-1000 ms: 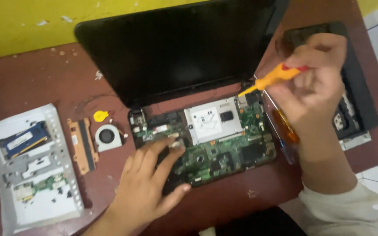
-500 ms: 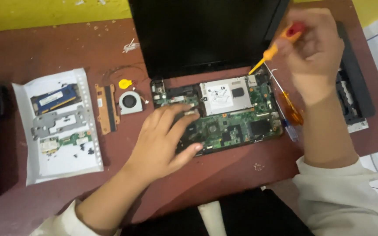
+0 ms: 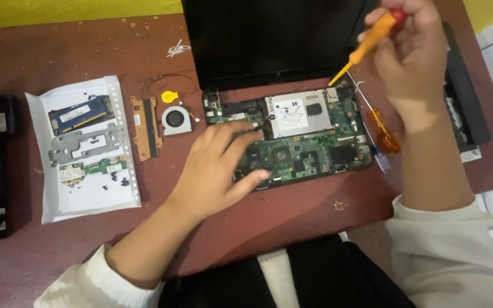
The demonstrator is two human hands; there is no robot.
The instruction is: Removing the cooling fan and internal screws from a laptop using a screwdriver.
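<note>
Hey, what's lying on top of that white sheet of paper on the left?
On the paper lie a blue memory module, a grey metal bracket, a small green board and loose black screws. Whatever is beneath these parts is covered.

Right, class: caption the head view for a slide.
Left hand steadies an opened laptop's board; right hand holds an orange screwdriver to it.

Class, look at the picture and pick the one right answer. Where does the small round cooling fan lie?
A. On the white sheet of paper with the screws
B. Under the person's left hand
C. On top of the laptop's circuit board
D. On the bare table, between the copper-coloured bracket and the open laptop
D: the cooling fan lies on the table, right of the copper-coloured bracket and left of the laptop, off the white sheet of paper.
</note>
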